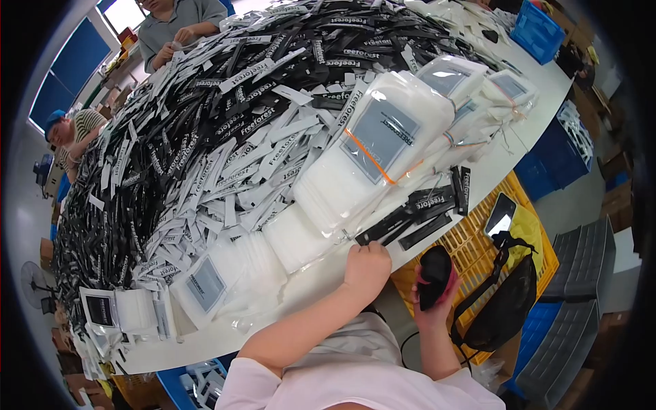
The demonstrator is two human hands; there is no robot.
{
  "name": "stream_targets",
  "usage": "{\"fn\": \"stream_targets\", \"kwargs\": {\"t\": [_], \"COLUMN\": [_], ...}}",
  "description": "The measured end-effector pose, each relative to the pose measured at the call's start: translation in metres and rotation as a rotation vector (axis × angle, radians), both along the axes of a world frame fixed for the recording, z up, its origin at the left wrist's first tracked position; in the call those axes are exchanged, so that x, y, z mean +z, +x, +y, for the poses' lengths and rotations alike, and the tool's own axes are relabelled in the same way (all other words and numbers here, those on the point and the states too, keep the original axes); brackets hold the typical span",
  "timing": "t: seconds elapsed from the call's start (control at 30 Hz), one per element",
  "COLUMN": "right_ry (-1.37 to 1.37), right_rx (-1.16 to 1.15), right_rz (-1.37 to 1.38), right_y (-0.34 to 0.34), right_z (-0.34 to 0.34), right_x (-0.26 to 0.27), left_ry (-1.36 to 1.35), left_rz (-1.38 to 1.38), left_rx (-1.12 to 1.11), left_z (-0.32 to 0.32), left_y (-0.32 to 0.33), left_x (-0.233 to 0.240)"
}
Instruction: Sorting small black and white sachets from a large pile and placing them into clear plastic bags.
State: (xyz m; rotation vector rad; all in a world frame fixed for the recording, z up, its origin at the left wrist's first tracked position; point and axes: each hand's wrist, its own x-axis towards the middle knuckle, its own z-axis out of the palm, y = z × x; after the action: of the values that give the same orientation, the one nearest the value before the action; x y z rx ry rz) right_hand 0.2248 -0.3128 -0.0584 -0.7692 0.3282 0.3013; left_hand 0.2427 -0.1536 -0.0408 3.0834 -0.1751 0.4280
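Note:
My left hand rests at the table's front edge with its fingers curled beside a long black packet. Whether it grips the packet is hidden. My right hand, held past the table edge, is closed around a dark object with pink sides; its exact kind is unclear. A few more black packets lie just beyond my hands. To their left stretch stacks of clear plastic bags, and a large stack with a grey printed panel is bound by an orange rubber band.
A huge heap of black and white packets covers the white table. At right stands a yellow plastic crate bearing a phone and a black bag. Two people are across the table.

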Motion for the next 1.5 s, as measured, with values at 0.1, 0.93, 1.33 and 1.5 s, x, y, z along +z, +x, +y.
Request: {"fn": "stream_targets", "kwargs": {"t": [0.1,0.93,1.33,1.5], "right_ry": [-0.06,0.266,-0.111,-0.191], "right_rx": [0.001,1.212,1.012,0.75], "right_rz": [-0.132,-0.234,-0.525,-0.374], "right_y": [0.0,-0.073,-0.078,-0.063], "right_z": [0.002,0.211,0.243,0.243], "right_x": [-0.001,0.053,0.069,0.082], "left_ry": [-0.144,-1.234,-1.142,-1.198], "left_rz": [-0.03,-0.442,-0.328,-0.22], "left_rx": [-0.001,0.601,0.444,0.415], "left_z": [0.013,0.137,0.141,0.133], "left_y": [-0.012,-0.21,-0.216,-0.216], "left_x": [0.026,0.063,0.062,0.068]}}
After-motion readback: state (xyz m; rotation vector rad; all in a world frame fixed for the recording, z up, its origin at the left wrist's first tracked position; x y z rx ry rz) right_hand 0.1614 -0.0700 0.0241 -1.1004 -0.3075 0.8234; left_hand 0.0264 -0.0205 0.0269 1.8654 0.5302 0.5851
